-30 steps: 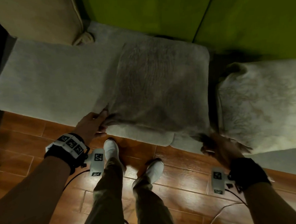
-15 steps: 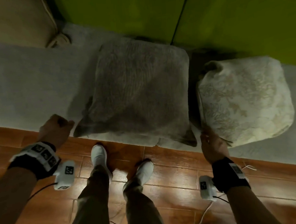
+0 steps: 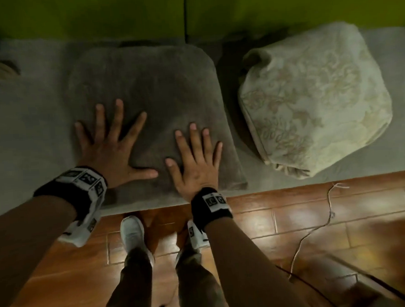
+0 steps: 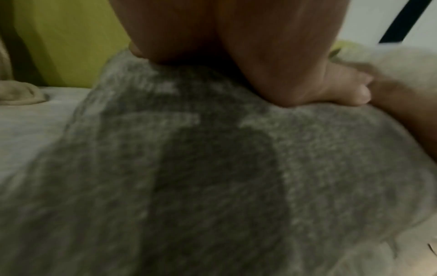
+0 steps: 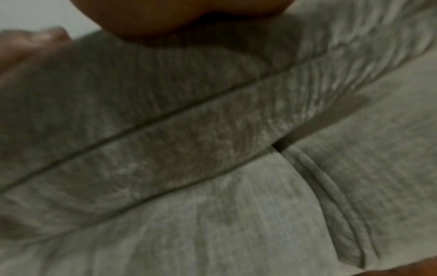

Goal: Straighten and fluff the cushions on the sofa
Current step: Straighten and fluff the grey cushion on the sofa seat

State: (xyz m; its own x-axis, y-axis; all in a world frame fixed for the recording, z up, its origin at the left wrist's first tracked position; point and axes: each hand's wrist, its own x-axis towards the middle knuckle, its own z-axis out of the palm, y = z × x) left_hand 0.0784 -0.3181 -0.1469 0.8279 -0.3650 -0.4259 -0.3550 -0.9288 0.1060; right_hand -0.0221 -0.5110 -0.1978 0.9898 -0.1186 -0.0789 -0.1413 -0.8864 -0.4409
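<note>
Both hands have left the cushion corners and moved onto its top; left hand (image 3: 109, 154) flat, fingers spread, pressing the grey cushion (image 3: 150, 90); right hand (image 3: 197, 163) flat beside it, fingers straight, pressing the same cushion, gripping nothing; grey cushion lying flat on the sofa seat (image 3: 24, 131), now squared to the green backrest (image 3: 81, 16); patterned cream cushion (image 3: 316, 99) just to its right, on the seat, untouched; white shoes (image 3: 131, 231) on the wooden floor (image 3: 295, 216).
</note>
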